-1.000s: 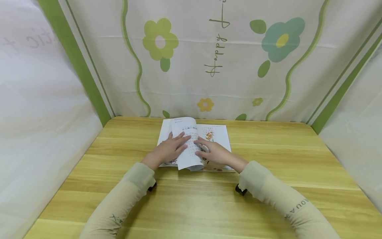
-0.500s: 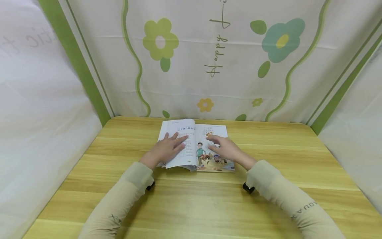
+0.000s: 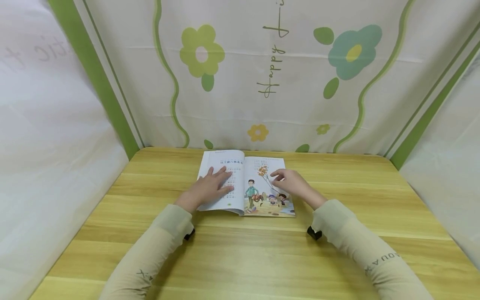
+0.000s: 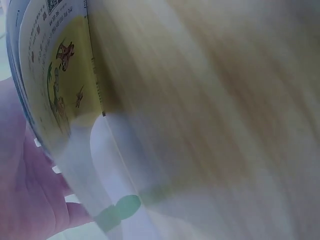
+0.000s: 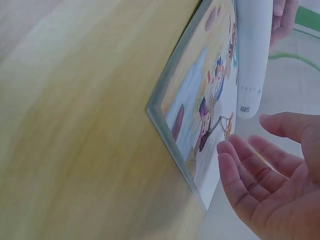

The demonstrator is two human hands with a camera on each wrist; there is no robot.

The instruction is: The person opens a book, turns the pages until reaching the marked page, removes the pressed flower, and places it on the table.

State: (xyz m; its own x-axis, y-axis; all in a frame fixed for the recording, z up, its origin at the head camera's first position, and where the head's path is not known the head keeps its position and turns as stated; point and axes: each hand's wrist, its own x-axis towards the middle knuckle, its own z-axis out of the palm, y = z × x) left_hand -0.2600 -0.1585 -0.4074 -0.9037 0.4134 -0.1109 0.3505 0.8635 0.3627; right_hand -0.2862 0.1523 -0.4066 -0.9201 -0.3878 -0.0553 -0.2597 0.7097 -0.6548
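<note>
An open picture book [image 3: 270, 206] lies on the wooden table in the head view. Its left page [image 3: 236, 200] is mostly printed text and bows up near the spine; the right page shows a standing figure, two children and orange balloons. My left hand [image 3: 211, 187] rests on the left page with fingers spread. My right hand [image 3: 294, 183] is over the right page's outer side. In the right wrist view this hand [image 5: 280, 180] has loosely bent fingers, the thumb apart and nothing between them. The left wrist view catches the page edges beside my left hand [image 4: 30, 190].
The wooden table [image 3: 240, 258] runs back to a white curtain [image 3: 240, 75] printed with flowers and green lines. White cloth hangs at both sides. Each wrist carries a small black device, such as the right wrist device [image 3: 314, 233].
The turned page has gone over to the left and lies flatter under my left hand. My right hand has moved right, off the turned page, uncovering the right page's picture.
</note>
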